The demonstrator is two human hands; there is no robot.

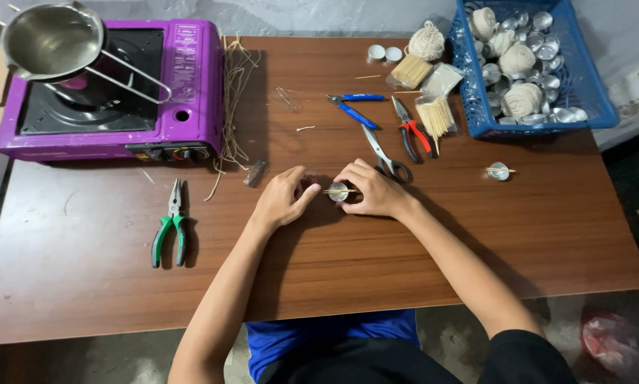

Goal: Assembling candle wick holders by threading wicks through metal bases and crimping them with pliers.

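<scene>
Both forearms are reaching in from the near edge of the worktop point(319, 284) and converging toward its middle. The left hand point(282, 198) is resting palm down, its thumb pointing right and touching the rim of a small metal cup point(338, 191) that is sitting on the wood between the two hands. The right hand point(373, 190) is curling over the cup from the right, fingertips pinching around its far and near sides; this grip is closing on the cup, while the left one is loose, steadying rather than clasping. A thin wooden stick point(337, 190) is lying across the cup's mouth, its long axis running left to right, from one hand toward the other. The right hand is the nearer of the two.

Just beyond the right hand, scissors point(385, 151) are lying. Green-handled pliers point(170, 225) are lying well to the left. Farther back, a purple stove point(113, 89) and a blue basket point(590, 85) are standing.
</scene>
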